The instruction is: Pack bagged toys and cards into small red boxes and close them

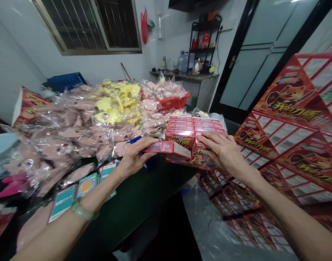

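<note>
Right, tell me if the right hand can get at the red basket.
Probably not without reaching over: the right hand rests on the stacked red boxes, and those boxes and the bagged pink pieces lie between it and the red basket.

The left forearm (57,226) and right forearm (287,217) converge inward from the lower corners. The left hand (135,157) is flexed, its fingers (145,142) curled. The right hand (223,152) is palm-down, its fingers (206,137) extended and slightly spread.
</note>
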Demonstrator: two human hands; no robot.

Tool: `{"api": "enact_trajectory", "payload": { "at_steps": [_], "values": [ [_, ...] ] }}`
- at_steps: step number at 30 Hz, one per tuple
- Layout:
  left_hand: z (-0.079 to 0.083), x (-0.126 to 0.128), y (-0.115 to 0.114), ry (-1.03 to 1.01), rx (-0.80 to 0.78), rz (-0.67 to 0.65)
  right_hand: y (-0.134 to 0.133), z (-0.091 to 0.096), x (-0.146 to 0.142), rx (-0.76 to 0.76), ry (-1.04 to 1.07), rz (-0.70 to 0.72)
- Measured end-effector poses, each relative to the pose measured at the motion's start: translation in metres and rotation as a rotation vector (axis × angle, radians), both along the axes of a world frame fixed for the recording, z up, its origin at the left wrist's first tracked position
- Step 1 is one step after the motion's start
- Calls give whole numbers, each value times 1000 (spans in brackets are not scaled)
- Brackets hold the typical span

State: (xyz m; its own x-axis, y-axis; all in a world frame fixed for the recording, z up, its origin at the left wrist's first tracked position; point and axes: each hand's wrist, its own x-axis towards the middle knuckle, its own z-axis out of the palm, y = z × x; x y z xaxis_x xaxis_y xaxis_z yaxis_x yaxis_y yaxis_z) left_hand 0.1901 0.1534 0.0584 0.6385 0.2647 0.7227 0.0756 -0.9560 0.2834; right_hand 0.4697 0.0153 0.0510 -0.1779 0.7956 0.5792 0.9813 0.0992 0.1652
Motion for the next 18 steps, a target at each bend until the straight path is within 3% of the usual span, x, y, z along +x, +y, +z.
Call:
{"api": "enact_trajectory", "payload": {
  "at_steps": [4, 9, 18],
  "values": [
    [-3, 2, 10, 6, 17, -2, -1, 0, -1, 3, 6, 2],
    [5, 14, 20, 114, 137, -48, -3, 3, 1, -16, 14, 0],
    [19, 30, 38, 247, 109, -133, -2, 7, -2, -81, 8, -14]
  ]
}}
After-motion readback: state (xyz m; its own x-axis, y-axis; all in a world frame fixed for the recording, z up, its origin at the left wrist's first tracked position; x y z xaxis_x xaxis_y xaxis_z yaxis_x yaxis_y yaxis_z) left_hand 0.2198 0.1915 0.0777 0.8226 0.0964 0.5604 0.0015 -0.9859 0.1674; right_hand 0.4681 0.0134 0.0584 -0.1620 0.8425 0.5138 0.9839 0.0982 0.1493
